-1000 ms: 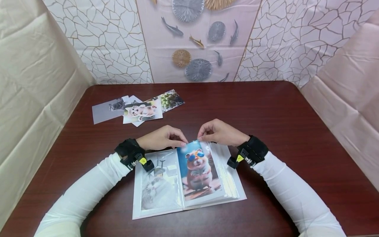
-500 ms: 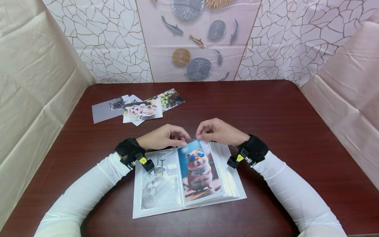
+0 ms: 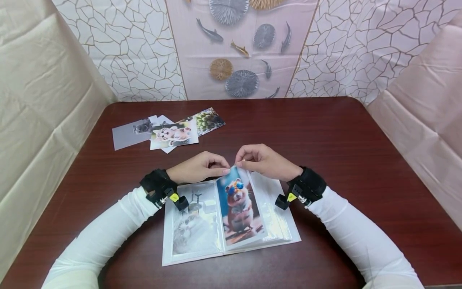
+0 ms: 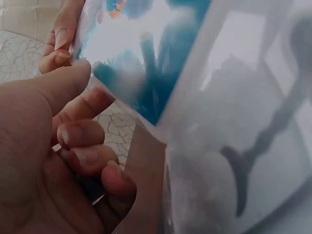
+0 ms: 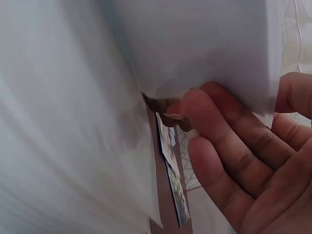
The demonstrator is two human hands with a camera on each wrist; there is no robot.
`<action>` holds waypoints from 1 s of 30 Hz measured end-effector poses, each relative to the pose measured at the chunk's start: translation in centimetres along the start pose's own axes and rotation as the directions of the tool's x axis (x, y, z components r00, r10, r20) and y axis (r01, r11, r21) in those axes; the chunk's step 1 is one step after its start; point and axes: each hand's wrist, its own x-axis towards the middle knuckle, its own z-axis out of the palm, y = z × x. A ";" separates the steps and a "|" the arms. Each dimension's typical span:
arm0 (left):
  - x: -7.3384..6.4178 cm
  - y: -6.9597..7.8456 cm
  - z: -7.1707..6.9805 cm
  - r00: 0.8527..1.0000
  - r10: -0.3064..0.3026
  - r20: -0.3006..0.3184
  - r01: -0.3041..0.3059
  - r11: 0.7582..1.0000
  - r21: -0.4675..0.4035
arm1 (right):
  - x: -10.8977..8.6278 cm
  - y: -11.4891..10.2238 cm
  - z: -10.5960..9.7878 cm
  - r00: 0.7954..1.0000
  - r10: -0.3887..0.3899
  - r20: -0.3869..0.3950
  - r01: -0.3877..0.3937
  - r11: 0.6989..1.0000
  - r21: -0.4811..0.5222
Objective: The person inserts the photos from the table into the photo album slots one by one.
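A photo album [image 3: 258, 249] lies open on the table. Its left page [image 3: 196, 224] shows a faded cat picture behind clear film. A hamster photo [image 3: 240, 216] with blue sunglasses sits in the sleeve page [image 3: 249, 178], whose top edge is raised and tilted. My left hand [image 3: 197, 166] pinches that top edge between thumb and index finger, with the other fingers curled, as the left wrist view shows. The right hand [image 3: 268, 161] grips the page's upper right corner. In the right wrist view, the page's white back [image 5: 204, 48] stands in front of the right fingers [image 5: 229, 141].
Several loose photos [image 3: 173, 135] overlap at the back left of the dark wooden table [image 3: 306, 132]. A patterned cloth [image 3: 242, 52] hangs behind the table. Plain cloth walls [image 3: 39, 80] stand at both sides.
My right hand has moved slightly left, lifting and bending the page's right corner leftward. More of the page beneath shows. The left hand has barely shifted at the top edge.
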 end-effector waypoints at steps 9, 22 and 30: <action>-0.3 0.5 0.1 1.000 -0.021 0.017 0.022 0.996 -0.082 | -0.1 -0.6 0.9 0.998 -0.062 0.028 0.060 0.996 0.069; -1.7 0.6 -0.7 0.996 -0.090 0.028 0.092 0.991 -0.093 | -0.3 -0.8 1.2 0.991 -0.066 0.113 0.043 0.980 0.196; -2.8 0.6 -1.2 0.992 -0.125 0.031 0.127 0.989 -0.081 | 0.0 -0.3 1.3 0.978 0.038 0.206 -0.046 0.998 0.032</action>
